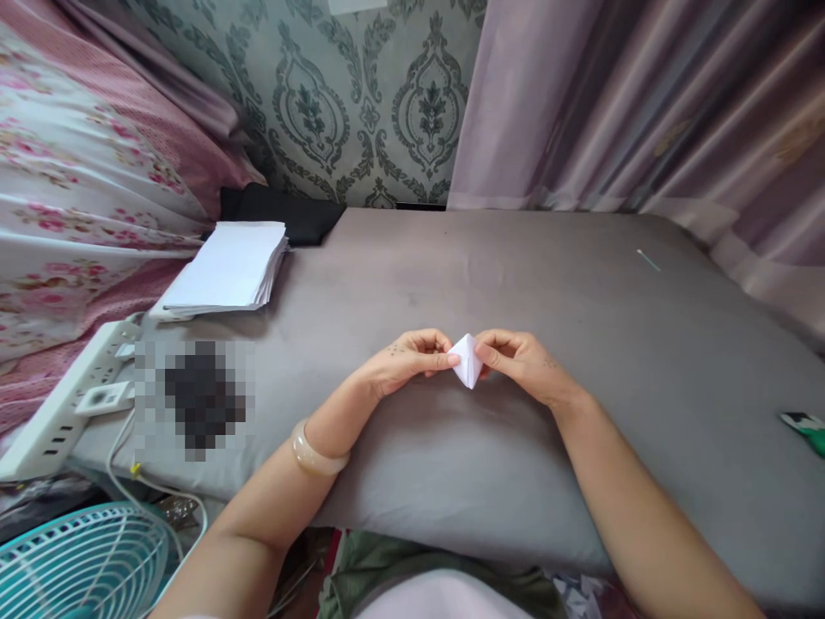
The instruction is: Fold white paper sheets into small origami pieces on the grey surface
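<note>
A small piece of white folded paper (468, 364), diamond-shaped with a crease down its middle, is held up between my two hands above the grey cloth. My left hand (416, 359) pinches its left corner between thumb and fingers. On the opposite side, my right hand (519, 361) grips the right corner in the same way, thumb in front. The fingertips behind the paper are partly hidden. A pale bangle (317, 449) circles my left wrist.
A stack of white paper (225, 266) lies at the back left, near a black folded item (290, 215). A power strip (70, 395) runs along the left edge, above a teal fan (83, 559). A thin stick (648, 260) and a green-and-white object (805, 427) lie to the right.
</note>
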The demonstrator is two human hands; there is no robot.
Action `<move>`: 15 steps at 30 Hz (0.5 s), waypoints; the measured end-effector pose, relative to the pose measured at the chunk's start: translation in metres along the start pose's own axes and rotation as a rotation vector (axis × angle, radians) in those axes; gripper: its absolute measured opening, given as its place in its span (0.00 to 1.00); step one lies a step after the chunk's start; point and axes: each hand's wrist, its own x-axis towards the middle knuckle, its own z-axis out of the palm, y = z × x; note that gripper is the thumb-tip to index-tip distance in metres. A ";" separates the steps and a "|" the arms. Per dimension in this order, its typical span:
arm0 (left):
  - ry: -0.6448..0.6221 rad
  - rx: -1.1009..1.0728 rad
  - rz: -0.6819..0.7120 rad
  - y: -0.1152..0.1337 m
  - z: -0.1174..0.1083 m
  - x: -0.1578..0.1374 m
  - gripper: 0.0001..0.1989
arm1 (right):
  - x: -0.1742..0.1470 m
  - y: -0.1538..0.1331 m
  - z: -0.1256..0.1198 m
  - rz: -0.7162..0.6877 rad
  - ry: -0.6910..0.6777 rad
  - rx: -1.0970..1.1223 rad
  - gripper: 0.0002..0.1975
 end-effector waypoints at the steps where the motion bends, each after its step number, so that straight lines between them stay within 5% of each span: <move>1: 0.036 0.023 0.008 -0.001 -0.001 0.001 0.14 | 0.001 0.002 0.000 -0.017 0.043 -0.035 0.16; 7: 0.174 0.011 0.112 -0.006 0.000 0.006 0.16 | 0.005 0.009 0.005 -0.021 0.229 -0.072 0.16; 15: 0.263 -0.061 0.375 -0.002 0.015 0.005 0.15 | 0.007 0.012 0.020 -0.195 0.395 0.008 0.14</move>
